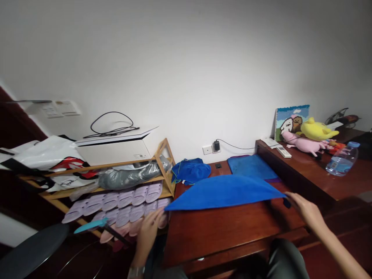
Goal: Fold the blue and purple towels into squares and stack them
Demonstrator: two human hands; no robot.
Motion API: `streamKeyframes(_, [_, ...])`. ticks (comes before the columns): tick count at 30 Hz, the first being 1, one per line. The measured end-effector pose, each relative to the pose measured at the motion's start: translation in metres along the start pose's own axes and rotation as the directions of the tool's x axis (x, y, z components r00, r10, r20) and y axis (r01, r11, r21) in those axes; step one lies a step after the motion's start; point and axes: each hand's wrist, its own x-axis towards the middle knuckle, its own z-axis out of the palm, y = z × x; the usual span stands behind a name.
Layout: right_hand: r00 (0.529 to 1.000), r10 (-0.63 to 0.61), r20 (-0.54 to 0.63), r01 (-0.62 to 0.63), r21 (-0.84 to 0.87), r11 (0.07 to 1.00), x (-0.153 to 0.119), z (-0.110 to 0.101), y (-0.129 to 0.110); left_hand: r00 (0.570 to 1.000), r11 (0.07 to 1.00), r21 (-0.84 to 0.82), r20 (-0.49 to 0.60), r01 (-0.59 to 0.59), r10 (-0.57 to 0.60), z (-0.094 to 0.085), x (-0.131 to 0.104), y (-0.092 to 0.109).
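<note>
Dark-trousered legs [286, 259] are closest, low down below the R grip. From where I stand, L grip [148, 228] has fingers pinched tog. on one corner of the blue cloth [228, 192]; R grip [303, 209] is clamped on the opp. corner. Cloth spans btwn them above the table [221, 232], near edge approx. straight, the rest bowing out beyond both grips; can't tell if any of it touches the wood. Imo doing this well means equal pull L & R, both corners level, fingertips right on the corners so the hem won't slip or crease. Slippers [153, 192] sit just past L grip, so mind snags. Farther beyond the grips: bunched blue cloth [192, 170] toward L, folded blue cloth [251, 166] toward R; best to hold the far edge clear of both.
</note>
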Motion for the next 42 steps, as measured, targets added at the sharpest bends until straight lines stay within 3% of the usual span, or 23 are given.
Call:
streamKeyframes(4, [0.991,-0.061,0.120,0.062,-0.009,0.998,-0.059,0.055,0.018,0.975,0.999,0.028,0.222,-0.017,0.010,0.041,-0.080,-0.023])
streamKeyframes(8, [0.987,-0.096,0.127,0.099,-0.015,0.995,-0.093,0.091,0.032,0.930,0.989,0.108,0.363,-0.102,0.056,0.060,-0.112,-0.028])
streamKeyframes(14, [0.983,-0.056,0.174,0.057,0.001,0.998,-0.108,0.100,0.052,0.902,0.940,0.186,0.383,-0.285,0.198,0.049,-0.145,-0.033])
streamKeyframes(20, [0.977,-0.091,0.192,0.094,-0.005,0.996,-0.112,0.098,0.051,0.921,0.917,0.243,0.312,-0.316,0.235,0.028,-0.179,-0.034])
streamKeyframes(22, [0.973,-0.102,0.206,0.108,-0.018,0.994,-0.114,0.095,0.049,0.928,0.923,0.243,0.302,-0.298,0.220,0.027,-0.177,-0.034])
streamKeyframes(25, [0.963,-0.105,0.247,0.109,-0.002,0.994,-0.104,0.089,0.040,0.942,0.946,0.231,0.297,-0.228,0.155,0.041,-0.149,-0.029])
streamKeyframes(28, [0.960,-0.076,0.271,0.064,0.050,0.997,-0.075,0.091,0.017,0.939,0.966,0.194,0.330,-0.168,0.097,0.073,-0.101,-0.017])
streamKeyframes(32, [0.940,-0.070,0.335,0.048,0.072,0.996,-0.032,0.124,-0.026,0.881,0.975,0.204,0.473,-0.092,-0.016,0.125,-0.050,-0.007])
streamKeyframes(34, [0.915,-0.020,0.402,0.011,0.025,1.000,-0.023,0.145,-0.039,0.847,0.956,0.292,0.513,-0.017,-0.141,0.144,-0.043,-0.010])
streamKeyframes(37, [0.894,0.070,0.443,-0.049,-0.058,0.997,-0.025,0.164,-0.043,0.819,0.911,0.407,0.498,0.067,-0.283,0.158,-0.051,-0.022])
streamKeyframes(40, [0.909,0.086,0.407,-0.053,-0.092,0.994,-0.026,0.167,-0.043,0.841,0.893,0.440,0.446,0.094,-0.308,0.160,-0.061,-0.032])
streamKeyframes(42, [0.921,0.065,0.384,-0.034,-0.088,0.996,-0.015,0.166,-0.056,0.868,0.909,0.410,0.421,0.078,-0.264,0.161,-0.058,-0.034])
